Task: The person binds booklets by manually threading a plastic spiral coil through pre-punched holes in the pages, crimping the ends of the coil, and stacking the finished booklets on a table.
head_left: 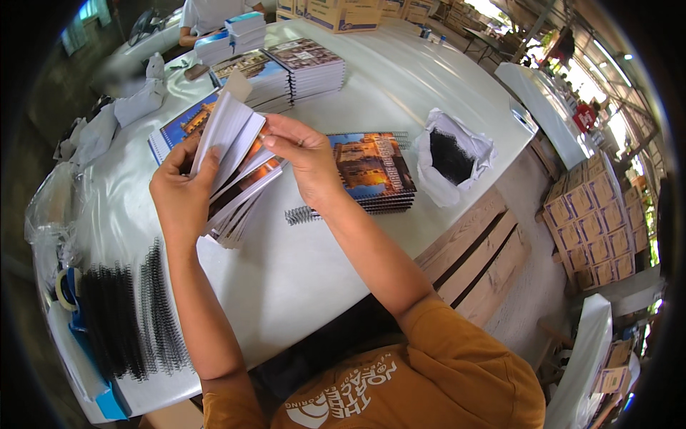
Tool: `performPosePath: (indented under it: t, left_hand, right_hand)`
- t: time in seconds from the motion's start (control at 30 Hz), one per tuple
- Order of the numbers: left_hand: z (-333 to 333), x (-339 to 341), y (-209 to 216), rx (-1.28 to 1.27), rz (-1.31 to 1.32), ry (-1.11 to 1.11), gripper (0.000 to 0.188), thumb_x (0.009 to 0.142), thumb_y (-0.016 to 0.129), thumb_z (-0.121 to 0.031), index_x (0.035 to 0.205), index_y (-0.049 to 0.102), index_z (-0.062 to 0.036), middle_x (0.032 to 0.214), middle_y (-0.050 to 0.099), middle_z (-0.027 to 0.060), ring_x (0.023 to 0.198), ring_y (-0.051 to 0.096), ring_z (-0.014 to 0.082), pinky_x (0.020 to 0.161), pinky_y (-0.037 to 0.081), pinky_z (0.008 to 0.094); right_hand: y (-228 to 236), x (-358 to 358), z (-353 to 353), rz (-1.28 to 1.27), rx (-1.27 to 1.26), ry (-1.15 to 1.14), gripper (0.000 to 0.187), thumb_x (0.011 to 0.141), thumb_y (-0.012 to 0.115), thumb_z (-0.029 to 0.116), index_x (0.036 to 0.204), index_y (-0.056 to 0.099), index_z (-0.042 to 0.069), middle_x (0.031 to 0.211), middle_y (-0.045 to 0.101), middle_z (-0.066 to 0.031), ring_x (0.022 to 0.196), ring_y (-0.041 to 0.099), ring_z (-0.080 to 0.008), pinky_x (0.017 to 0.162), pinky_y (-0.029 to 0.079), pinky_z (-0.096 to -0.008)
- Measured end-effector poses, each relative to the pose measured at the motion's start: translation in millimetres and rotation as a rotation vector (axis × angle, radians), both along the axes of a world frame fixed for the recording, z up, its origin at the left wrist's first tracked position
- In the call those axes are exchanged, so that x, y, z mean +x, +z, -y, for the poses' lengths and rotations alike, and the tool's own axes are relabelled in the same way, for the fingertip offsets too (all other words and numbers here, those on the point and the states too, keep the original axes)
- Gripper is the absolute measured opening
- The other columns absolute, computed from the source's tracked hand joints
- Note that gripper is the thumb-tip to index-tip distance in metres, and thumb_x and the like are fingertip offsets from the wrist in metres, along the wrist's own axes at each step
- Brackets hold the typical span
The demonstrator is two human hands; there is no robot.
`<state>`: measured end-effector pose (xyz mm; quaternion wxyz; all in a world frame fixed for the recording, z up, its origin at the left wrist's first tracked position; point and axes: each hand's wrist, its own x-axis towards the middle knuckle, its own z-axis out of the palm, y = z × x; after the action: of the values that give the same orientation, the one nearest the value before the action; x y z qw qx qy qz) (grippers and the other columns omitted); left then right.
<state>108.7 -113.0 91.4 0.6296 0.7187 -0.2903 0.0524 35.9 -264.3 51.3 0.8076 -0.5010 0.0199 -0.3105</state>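
My left hand [182, 187] is closed around a thick block of notebook pages [231, 136], its thumb across the white sheets. The pages are tilted up and fanned into several bundles, with printed covers showing between them. At their right edge my right hand [306, 154] pinches with thumb and fingers; what exactly lies between the fingertips is partly hidden. Just right of that hand lies a stack of spiral-bound notebooks [371, 171] with a lit building on the cover. Behind the pages, another notebook [187, 125] with a blue cover is partly covered.
Black binding coils [114, 314] lie in rows at the left, near a tape roll [69, 288]. A white bag of black bits [454, 154] stands at the right. Taller notebook stacks [307, 71] rise at the back, with a person [214, 14] beyond. Cartons [593, 222] are piled off the table.
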Motion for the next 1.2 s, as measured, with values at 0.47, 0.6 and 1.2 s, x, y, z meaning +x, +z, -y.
performPosePath:
  t: [0.47,0.6,1.2]
  left_hand:
    - [-30.1,-19.0,19.6,0.166,0.624,0.152,0.061,0.081,0.064,-0.017,0.133,0.036,-0.0004,0.132,0.043,0.0183,0.124,0.039,0.0263,0.105,0.025,0.0371]
    - [-64.5,-28.4,36.8,-0.156,0.473,0.465,0.067,0.081,0.060,-0.017,0.138,0.028,-0.0019,0.135,0.040,0.0193,0.127,0.036,0.0287,0.104,0.027,0.0383]
    - [-133.4,-148.7,-150.7,0.170,-0.215,-0.050,0.041,0.080,0.053,-0.001,0.120,0.043,0.0038,0.120,0.048,0.0184,0.119,0.041,0.0296,0.104,0.026,0.0423]
  right_hand:
    - [47.4,29.1,8.3,0.336,-1.458,-0.657,0.021,0.073,0.059,0.011,0.094,0.063,0.011,0.070,0.064,-0.0067,0.070,0.063,-0.0257,0.072,0.046,-0.0375]
    - [71.7,-21.0,-4.0,0.250,-0.761,-0.342,0.014,0.077,0.066,0.016,0.082,0.063,0.003,0.066,0.061,-0.0087,0.063,0.060,-0.0160,0.054,0.044,-0.0330]
    - [-67.8,-145.7,-27.8,-0.076,-0.284,0.421,0.039,0.076,0.072,0.010,0.112,0.058,0.003,0.097,0.063,-0.0043,0.084,0.056,-0.0094,0.078,0.047,-0.0266]
